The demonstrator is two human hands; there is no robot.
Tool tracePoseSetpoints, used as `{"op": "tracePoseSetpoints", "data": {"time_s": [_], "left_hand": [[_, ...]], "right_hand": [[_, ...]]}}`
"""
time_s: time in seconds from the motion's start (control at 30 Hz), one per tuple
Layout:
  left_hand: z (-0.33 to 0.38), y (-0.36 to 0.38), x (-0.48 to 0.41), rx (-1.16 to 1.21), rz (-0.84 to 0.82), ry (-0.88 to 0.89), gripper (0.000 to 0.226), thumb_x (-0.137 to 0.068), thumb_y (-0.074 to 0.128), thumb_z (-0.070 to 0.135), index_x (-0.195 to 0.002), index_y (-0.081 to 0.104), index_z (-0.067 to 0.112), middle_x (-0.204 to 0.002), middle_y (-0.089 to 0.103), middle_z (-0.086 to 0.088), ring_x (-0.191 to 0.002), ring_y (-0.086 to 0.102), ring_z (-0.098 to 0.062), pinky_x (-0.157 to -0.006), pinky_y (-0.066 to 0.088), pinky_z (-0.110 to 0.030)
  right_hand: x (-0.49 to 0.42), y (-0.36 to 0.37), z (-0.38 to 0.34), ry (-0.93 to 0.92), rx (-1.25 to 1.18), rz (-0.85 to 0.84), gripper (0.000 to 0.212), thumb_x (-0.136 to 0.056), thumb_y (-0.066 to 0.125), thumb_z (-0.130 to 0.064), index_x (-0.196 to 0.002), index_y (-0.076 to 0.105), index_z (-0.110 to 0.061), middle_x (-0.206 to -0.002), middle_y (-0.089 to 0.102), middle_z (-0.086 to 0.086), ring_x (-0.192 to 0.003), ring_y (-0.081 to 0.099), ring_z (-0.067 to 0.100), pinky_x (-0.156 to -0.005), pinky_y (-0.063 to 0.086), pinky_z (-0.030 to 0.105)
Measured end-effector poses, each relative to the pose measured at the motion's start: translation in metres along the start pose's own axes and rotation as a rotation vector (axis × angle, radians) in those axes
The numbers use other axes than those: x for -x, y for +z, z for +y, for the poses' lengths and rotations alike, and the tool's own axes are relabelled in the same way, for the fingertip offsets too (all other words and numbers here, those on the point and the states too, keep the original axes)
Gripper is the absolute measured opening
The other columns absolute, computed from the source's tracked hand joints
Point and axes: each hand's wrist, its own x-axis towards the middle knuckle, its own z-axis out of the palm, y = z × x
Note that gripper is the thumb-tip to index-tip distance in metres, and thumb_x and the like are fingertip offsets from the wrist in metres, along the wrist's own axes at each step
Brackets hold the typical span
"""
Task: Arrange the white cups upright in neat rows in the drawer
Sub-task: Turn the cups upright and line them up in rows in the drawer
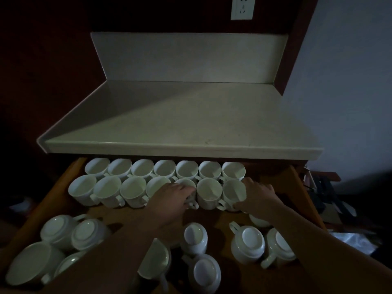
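An open wooden drawer (61,194) holds many white cups. Two rows of several upright cups each stand at the back: the rear row (165,168) under the counter edge and a second row (108,190) in front of it. My left hand (174,196) rests on top of a cup in the second row (186,184), fingers curled over its rim. My right hand (258,193) wraps around the right side of the row's last cup (232,192). Toward the front, several cups lie upside down or on their sides (247,244), partly hidden by my forearms.
A pale counter (180,124) overhangs the rear row of cups. A wall socket (241,7) sits above the backsplash. Dark clutter lies on the floor to the right of the drawer (324,194). Bare wood shows in the drawer's right rear corner (282,183).
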Motion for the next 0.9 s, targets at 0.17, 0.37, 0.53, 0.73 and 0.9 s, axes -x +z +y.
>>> {"op": "tracePoseSetpoints", "data": {"time_s": [0.17, 0.37, 0.53, 0.73, 0.9], "left_hand": [[-0.001, 0.003, -0.001, 0.011, -0.004, -0.033, 0.021, -0.098, 0.063, 0.04, -0.114, 0.061, 0.025, -0.098, 0.07, 0.001, -0.087, 0.066, -0.021, -0.074, 0.052, -0.042], [0.006, 0.006, -0.007, -0.041, 0.0, -0.088, 0.031, -0.099, 0.063, 0.04, -0.125, 0.061, 0.024, -0.106, 0.071, 0.0, -0.092, 0.066, -0.022, -0.076, 0.053, -0.04], [0.012, 0.007, -0.01, -0.061, 0.0, -0.138, 0.039, -0.095, 0.066, 0.028, -0.132, 0.06, 0.021, -0.106, 0.074, -0.003, -0.09, 0.069, -0.026, -0.073, 0.056, -0.039], [0.018, 0.005, -0.008, -0.031, 0.074, -0.132, 0.04, -0.094, 0.067, 0.039, -0.133, 0.057, 0.032, -0.103, 0.072, 0.004, -0.083, 0.068, -0.019, -0.067, 0.056, -0.037], [0.017, 0.007, -0.012, -0.023, -0.001, -0.15, 0.056, -0.098, 0.062, 0.036, -0.151, 0.044, 0.032, -0.124, 0.07, 0.003, -0.099, 0.068, -0.019, -0.078, 0.058, -0.039]], "right_hand": [[0.001, 0.001, 0.0, 0.006, -0.014, 0.004, 0.083, -0.077, 0.081, -0.062, -0.139, 0.044, -0.022, -0.127, 0.063, -0.006, -0.123, 0.061, 0.019, -0.11, 0.036, 0.043], [0.001, 0.001, 0.001, -0.002, -0.015, 0.003, 0.088, -0.076, 0.08, -0.065, -0.143, 0.042, -0.022, -0.131, 0.063, -0.005, -0.125, 0.059, 0.018, -0.109, 0.035, 0.041], [0.004, -0.005, 0.002, -0.022, -0.023, -0.043, 0.1, -0.072, 0.075, -0.077, -0.147, 0.039, -0.021, -0.137, 0.06, -0.004, -0.129, 0.057, 0.021, -0.113, 0.034, 0.045], [0.009, -0.038, 0.024, 0.0, 0.132, -0.239, 0.097, -0.074, 0.084, -0.059, -0.15, 0.039, -0.022, -0.147, 0.052, 0.004, -0.135, 0.051, 0.028, -0.11, 0.044, 0.043], [0.014, -0.039, 0.029, 0.016, 0.112, -0.291, 0.072, -0.081, 0.083, -0.046, -0.138, 0.051, -0.017, -0.134, 0.06, 0.003, -0.118, 0.06, 0.019, -0.093, 0.049, 0.031]]}}
